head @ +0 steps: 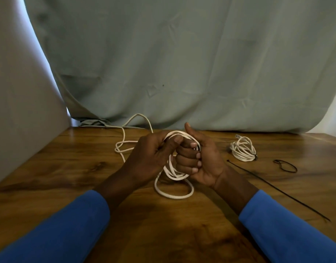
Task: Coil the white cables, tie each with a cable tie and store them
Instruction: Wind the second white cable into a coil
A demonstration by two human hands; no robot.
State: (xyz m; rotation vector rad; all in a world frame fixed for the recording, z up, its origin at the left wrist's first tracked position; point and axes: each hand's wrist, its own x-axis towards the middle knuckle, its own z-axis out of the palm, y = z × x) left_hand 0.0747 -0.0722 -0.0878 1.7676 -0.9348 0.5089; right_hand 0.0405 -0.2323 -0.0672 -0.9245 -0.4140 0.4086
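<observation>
White cable (169,172), part-coiled: held at centre of the wooden table (163,224), lowest loop on the wood, loose tail trailing left. Left hand (154,156): fingers curled, thumb pinching the top strands. Right hand (199,160): fingers wrapped round the loops, thumb raised. Tied coil (243,149) at right; black cable tie (277,188) near it.

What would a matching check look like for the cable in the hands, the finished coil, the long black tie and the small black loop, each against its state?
Things:
1. cable in the hands
2. finished coil
3. long black tie
4. small black loop

States:
A. lies straight on the table, unused
B. farthest right, lying flat
C. gripped by left hand and right hand, tail trailing back left
D. bundled, dark binding at its edge, lying untouched

Pairs: 1-C, 2-D, 3-A, 4-B.
</observation>
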